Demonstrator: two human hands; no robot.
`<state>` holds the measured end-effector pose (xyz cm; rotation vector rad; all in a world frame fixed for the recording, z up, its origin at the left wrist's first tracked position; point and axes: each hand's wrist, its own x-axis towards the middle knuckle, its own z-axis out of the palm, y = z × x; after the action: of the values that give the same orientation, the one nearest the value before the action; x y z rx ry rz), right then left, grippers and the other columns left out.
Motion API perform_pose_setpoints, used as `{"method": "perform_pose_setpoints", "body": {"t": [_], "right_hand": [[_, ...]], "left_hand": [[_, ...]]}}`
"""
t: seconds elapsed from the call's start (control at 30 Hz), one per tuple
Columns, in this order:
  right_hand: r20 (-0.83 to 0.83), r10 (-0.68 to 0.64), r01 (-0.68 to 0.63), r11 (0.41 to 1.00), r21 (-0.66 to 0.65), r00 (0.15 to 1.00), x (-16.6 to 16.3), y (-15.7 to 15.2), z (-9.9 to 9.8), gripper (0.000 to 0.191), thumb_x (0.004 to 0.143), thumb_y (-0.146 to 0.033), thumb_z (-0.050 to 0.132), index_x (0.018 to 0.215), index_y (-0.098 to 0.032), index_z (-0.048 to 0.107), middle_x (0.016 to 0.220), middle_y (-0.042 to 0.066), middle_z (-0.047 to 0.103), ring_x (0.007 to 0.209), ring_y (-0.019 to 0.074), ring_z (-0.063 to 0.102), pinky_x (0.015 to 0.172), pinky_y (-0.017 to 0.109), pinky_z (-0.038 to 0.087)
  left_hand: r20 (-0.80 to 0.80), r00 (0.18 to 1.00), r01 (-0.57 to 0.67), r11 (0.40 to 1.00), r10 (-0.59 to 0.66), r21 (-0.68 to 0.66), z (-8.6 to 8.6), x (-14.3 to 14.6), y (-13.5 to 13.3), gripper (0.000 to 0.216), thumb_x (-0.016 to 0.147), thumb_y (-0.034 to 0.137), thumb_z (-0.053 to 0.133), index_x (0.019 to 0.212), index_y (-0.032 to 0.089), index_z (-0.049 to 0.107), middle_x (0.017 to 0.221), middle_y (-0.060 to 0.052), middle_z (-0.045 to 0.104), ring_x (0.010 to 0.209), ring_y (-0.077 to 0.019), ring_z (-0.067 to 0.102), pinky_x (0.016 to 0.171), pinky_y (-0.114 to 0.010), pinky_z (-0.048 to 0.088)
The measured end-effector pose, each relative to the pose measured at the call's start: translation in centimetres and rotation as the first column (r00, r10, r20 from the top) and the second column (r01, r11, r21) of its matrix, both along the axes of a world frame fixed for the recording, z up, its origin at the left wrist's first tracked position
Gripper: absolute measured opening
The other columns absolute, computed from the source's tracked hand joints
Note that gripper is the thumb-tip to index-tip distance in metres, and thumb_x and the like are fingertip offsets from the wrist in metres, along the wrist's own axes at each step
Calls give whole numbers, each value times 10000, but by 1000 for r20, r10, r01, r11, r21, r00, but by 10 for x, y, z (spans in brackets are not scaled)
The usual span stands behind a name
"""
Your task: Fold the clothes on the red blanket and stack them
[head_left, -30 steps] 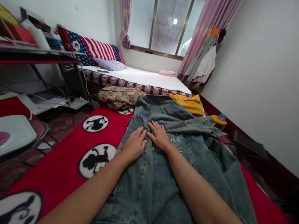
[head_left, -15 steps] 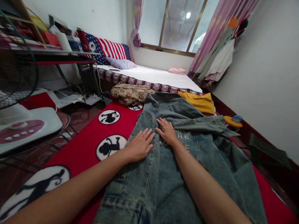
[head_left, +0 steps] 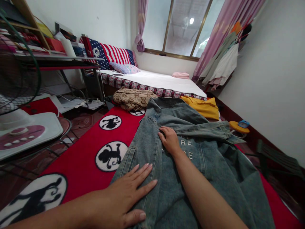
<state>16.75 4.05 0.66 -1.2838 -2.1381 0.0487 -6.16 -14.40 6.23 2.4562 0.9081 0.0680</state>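
Left hand [head_left: 130,187]: open flat, pressing near edge of blue denim jacket [head_left: 190,165], holding nothing.
Right hand [head_left: 169,139]: flat on far seam, keeping cloth smooth.

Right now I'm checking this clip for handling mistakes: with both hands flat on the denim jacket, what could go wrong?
1. The far sleeve lies folded across the denim jacket; pressing over it with the right hand may set a crease.
2. The left hand rests near the jacket's edge by the red blanket; a push could bunch the fabric.
3. The yellow garment touches the collar end and might get dragged along.
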Motion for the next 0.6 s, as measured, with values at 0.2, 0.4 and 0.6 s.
{"method": "perform_pose_setpoints", "body": {"t": [0.2,0.4,0.6], "right_hand": [[5,-21,21,1000,14,1000,-2,0,-1,274,909,-273,547,1131,-159,660,1220,113,647,1152,268,558,1033,440,379],[-26,9,-8,1000,25,1000,2,0,0,268,909,-250,545,1143,-174,650,1213,101,653,1145,251,564,1014,411,400],[-38,7,-6,1000,25,999,1,0,-1,282,912,-253,541,1163,-175,644,1220,102,651,1149,256,566,1021,421,401]], "left_hand": [[-89,993,75,995,-81,-72,50,28,71,273,833,429,621,1002,271,766,1067,-57,743,870,-243,710,773,-311,533],[324,805,-592,701,496,398,19,69,197,433,920,169,385,1303,121,580,1357,-133,575,1221,-230,552,1036,-341,414],[195,733,-659,608,652,444,-37,65,232,537,951,278,394,1437,50,403,1535,-185,335,1458,-293,229,1187,-493,173]]}}
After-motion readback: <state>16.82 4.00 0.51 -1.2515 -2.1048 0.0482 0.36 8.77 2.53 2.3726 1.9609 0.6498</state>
